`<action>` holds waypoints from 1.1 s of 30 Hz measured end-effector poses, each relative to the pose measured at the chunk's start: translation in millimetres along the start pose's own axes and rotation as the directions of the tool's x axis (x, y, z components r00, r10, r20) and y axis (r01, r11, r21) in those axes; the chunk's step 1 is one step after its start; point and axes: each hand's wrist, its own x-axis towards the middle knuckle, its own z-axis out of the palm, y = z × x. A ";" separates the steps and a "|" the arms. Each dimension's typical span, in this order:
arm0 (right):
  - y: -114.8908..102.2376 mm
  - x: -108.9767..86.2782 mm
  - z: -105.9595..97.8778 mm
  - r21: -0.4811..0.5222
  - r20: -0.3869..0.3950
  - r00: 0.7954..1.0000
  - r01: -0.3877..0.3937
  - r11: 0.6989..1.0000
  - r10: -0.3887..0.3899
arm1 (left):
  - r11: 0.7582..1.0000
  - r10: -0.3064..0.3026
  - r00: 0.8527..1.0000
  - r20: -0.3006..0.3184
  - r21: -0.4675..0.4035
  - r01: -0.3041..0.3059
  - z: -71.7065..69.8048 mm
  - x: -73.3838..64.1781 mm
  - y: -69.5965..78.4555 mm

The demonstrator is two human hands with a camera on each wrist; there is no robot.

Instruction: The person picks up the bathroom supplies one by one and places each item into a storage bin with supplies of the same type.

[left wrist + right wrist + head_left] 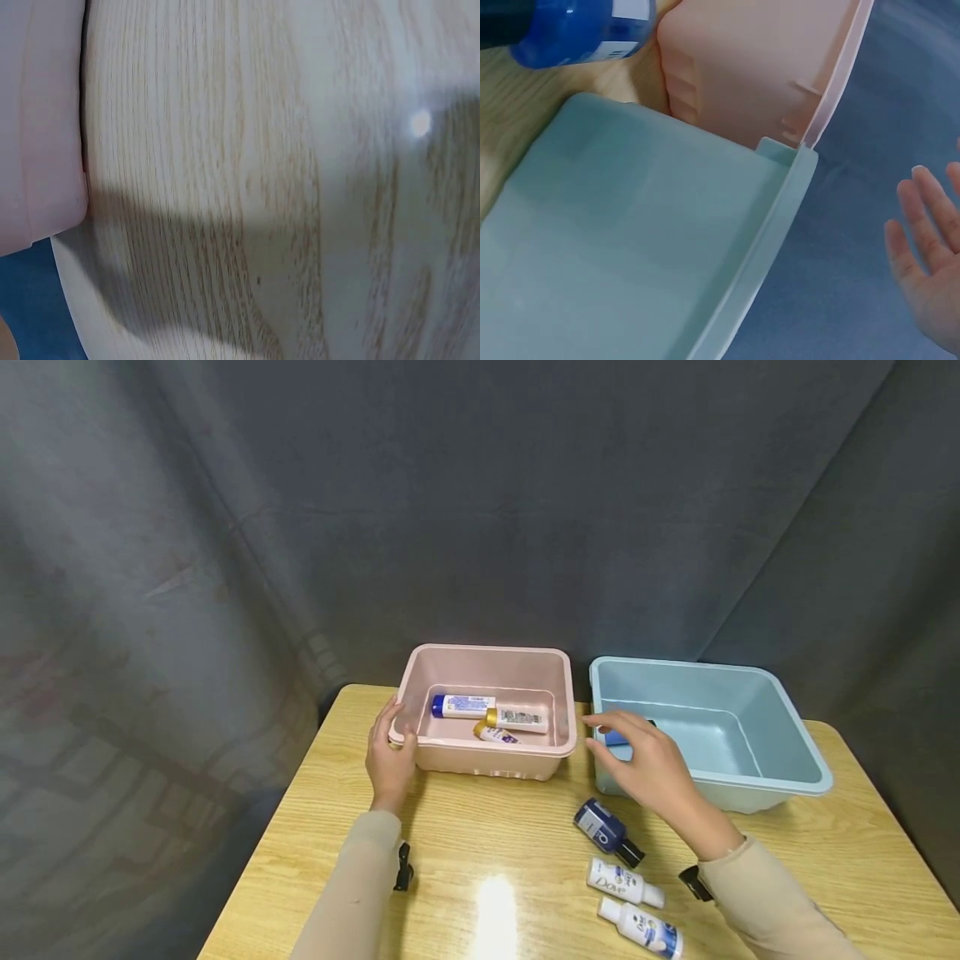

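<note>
My left hand [390, 764] lies at the near left corner of a pink bin [495, 756], fingers along its left rim and thumb at the front edge. Only a sliver of that hand shows in the left wrist view, beside the pink bin [45, 135]. Between the two bins, my right hand [648, 760] reaches over the left side of a light blue bin [750, 789], fingertips close to the pink bin's right rim. In the right wrist view the right hand [937, 255] has its fingers extended, holding nothing. Inside the pink bin lie a blue-capped tube [465, 707] and gold-capped bottles [521, 720].
On the wooden table [450, 843] lie a dark blue bottle [600, 827] with black cap and two white Dove bottles [618, 881]. A blue item [615, 738] in the blue bin is partly hidden by the right hand. A dark curtain [495, 527] hangs behind.
</note>
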 end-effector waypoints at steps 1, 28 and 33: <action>0.8 -1.9 -0.7 0.000 -0.004 1.000 0.003 1.000 -0.003 | 1.000 -0.002 1.000 0.001 0.000 0.002 0.1 -0.1 0.1; 20.6 -42.7 -32.1 -0.041 -0.121 0.990 -0.084 0.996 0.078 | 0.991 0.066 0.997 0.043 0.113 -0.070 -8.1 1.7 4.7; 23.1 -48.7 -34.0 -0.034 -0.123 0.988 -0.103 0.994 0.098 | 0.982 0.152 0.988 0.016 0.113 -0.153 -9.8 1.8 6.7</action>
